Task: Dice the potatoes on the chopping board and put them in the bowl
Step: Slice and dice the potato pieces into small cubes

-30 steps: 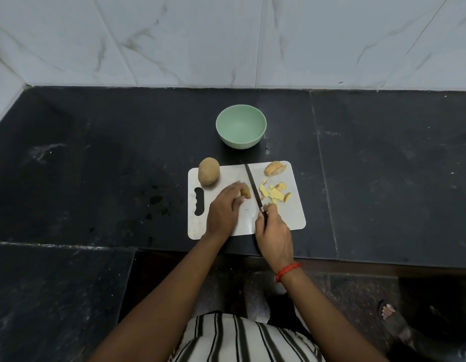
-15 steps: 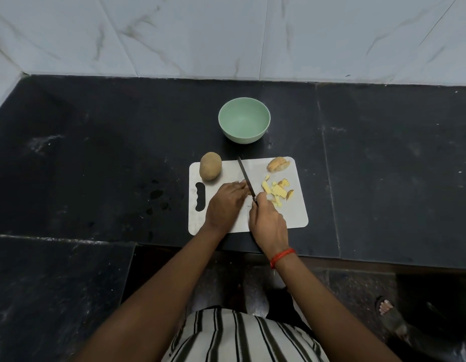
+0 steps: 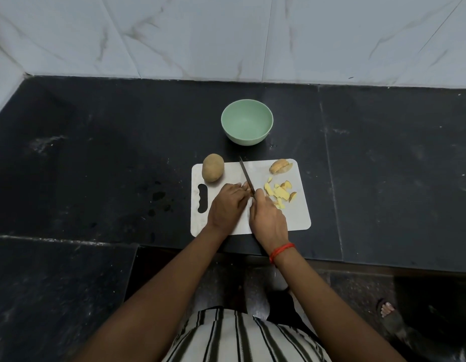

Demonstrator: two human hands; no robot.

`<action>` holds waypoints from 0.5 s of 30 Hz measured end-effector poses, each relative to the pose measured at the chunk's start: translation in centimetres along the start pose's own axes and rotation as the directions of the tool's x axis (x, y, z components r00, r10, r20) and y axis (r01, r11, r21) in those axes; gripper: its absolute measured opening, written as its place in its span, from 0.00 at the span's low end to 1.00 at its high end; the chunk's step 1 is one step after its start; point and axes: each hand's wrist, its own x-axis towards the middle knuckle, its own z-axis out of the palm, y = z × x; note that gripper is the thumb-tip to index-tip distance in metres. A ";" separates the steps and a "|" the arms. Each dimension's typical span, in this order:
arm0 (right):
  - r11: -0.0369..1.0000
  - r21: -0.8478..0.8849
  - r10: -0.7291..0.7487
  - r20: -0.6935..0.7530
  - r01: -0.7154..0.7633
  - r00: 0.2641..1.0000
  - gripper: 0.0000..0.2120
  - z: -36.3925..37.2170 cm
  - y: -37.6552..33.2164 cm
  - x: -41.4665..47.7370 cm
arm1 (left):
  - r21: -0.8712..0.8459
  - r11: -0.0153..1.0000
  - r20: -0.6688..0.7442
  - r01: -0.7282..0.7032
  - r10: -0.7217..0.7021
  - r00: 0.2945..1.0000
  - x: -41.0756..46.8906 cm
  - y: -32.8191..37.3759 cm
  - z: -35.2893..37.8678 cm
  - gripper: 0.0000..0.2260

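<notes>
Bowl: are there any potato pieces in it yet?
No, the green bowl looks bare inside, and the cut pieces lie on the chopping board.

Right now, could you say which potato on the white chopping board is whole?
The brown oval potato at the far left corner of the board: unbroken skin. The half at the far right corner and pale yellow pieces show cut flesh.
</notes>
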 end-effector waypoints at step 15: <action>0.973 -0.229 0.007 0.054 0.006 0.999 0.12 0.0 0.2 -1.5 | -0.031 0.995 0.016 0.091 -0.091 0.996 0.0 0.2 -0.1 0.11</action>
